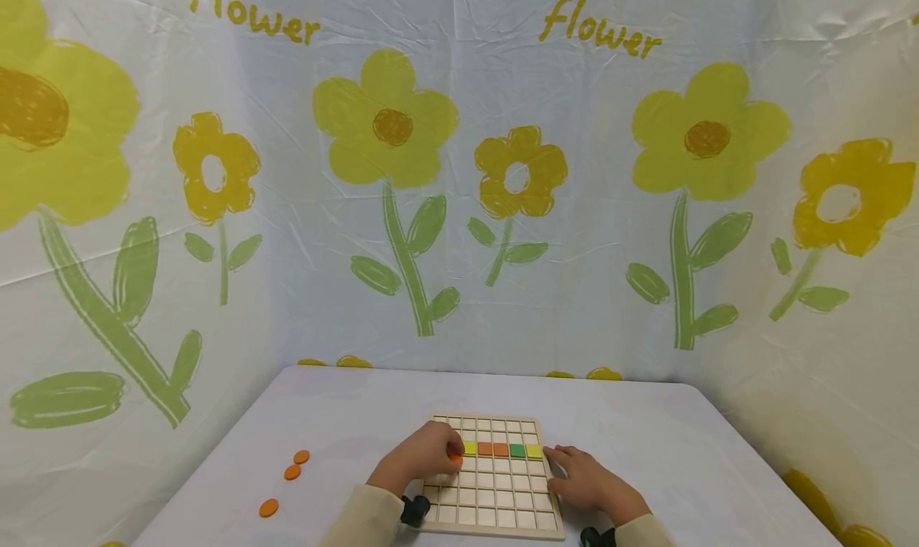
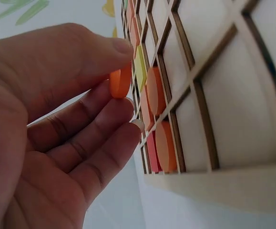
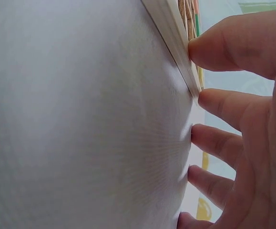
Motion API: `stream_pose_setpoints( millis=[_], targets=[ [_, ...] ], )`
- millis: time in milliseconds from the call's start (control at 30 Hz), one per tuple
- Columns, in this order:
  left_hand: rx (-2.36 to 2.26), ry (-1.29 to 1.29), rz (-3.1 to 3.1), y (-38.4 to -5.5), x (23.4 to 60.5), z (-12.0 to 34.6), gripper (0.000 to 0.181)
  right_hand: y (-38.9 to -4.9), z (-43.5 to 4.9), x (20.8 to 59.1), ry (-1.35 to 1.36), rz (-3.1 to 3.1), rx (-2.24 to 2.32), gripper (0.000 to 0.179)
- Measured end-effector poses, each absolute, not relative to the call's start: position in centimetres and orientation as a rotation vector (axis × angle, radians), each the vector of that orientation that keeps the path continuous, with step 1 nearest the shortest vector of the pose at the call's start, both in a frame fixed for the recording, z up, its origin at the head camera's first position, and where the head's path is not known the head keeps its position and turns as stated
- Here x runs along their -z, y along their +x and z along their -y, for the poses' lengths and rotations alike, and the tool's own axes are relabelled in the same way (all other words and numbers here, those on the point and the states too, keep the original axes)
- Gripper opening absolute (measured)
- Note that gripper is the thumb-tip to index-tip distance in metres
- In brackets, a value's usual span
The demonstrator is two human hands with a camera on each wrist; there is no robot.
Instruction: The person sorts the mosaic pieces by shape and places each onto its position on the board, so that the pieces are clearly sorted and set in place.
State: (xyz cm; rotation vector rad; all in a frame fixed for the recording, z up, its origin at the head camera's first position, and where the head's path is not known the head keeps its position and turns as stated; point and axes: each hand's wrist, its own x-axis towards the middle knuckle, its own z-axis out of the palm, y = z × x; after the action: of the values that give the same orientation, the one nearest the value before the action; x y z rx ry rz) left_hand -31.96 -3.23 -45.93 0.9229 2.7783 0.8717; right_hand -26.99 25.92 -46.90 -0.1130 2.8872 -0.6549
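A wooden grid board (image 1: 495,536) lies on the table, with a row of coloured square tiles across it, among them a green tile (image 1: 517,450) and a yellow tile (image 1: 534,451). Over the board's left part, my left hand (image 1: 428,454) pinches an orange disc (image 2: 121,83) between thumb and fingers. Two more orange discs, one nearer (image 2: 166,145) and one beyond it (image 2: 156,90), sit in cells beside the tiles in the left wrist view. Along the right border rests my right hand (image 1: 590,481), fingers spread, its thumb (image 3: 214,50) touching the board's edge.
Three loose orange discs lie on the table left of the board: one far (image 1: 301,456), one beside it (image 1: 292,472) and one closer (image 1: 269,508). The white table (image 1: 632,427) is enclosed by a flower-printed curtain (image 1: 546,316).
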Motion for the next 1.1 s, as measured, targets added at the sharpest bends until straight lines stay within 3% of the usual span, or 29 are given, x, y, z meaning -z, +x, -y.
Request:
stream_pose_setpoints(
  millis=[500, 1100],
  targets=[
    [-0.58, 1.085, -2.898, -32.5, 46.3, 0.8, 0.012, -27.1, -26.1, 47.1, -0.126, -2.9, 0.635, 0.058],
    [-0.467, 1.04, -2.885, -32.1, 46.1, -0.3, 0.015, -26.9, -26.0, 46.9, -0.108, -2.897, 0.637, 0.058]
  ],
)
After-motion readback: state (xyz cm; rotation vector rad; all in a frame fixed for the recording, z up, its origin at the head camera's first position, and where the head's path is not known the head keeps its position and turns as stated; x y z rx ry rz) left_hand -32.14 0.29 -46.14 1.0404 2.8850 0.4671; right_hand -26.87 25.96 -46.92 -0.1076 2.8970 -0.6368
